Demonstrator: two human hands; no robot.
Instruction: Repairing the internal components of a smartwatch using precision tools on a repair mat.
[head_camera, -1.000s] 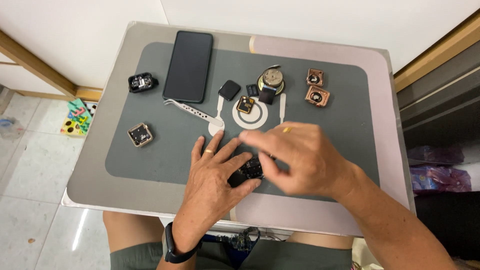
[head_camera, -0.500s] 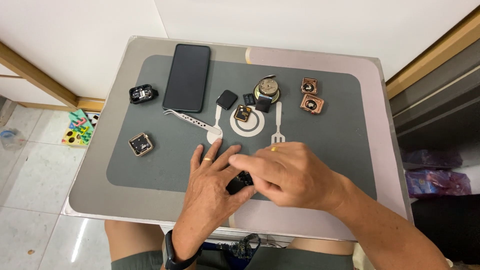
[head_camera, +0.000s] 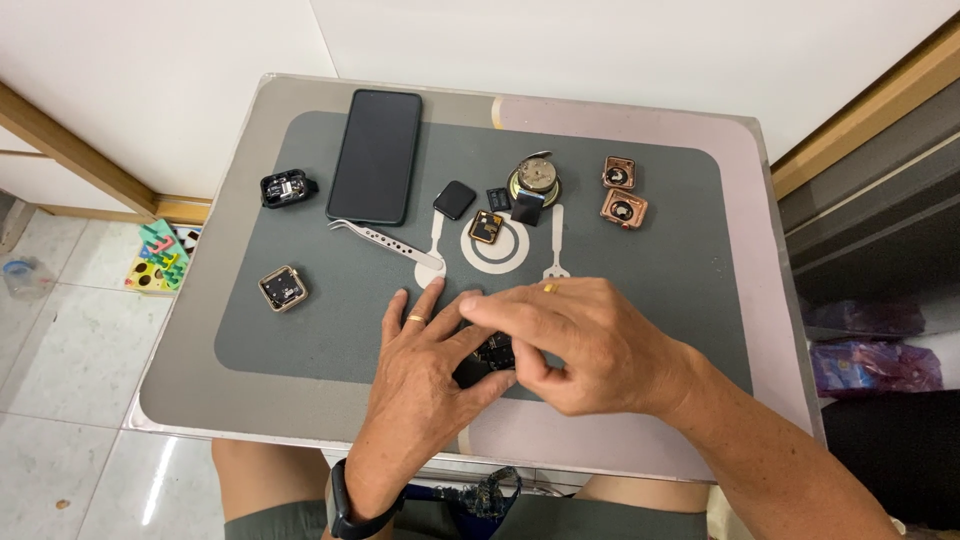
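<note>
Both hands have stayed pressed together over the small black part since half a second ago; I log no shift among the loose items. Left to right on the desk (head_camera: 190, 400): black watch body (head_camera: 287, 187), gold watch case (head_camera: 283, 288), phone (head_camera: 376, 155), tweezers (head_camera: 385, 243), left hand (head_camera: 425, 385) with fingers laid flat against the part, small black watch module (head_camera: 488, 357) near the mat's front edge, right hand (head_camera: 575, 345) with fingers pinching it, two copper watch cases (head_camera: 622, 195).
</note>
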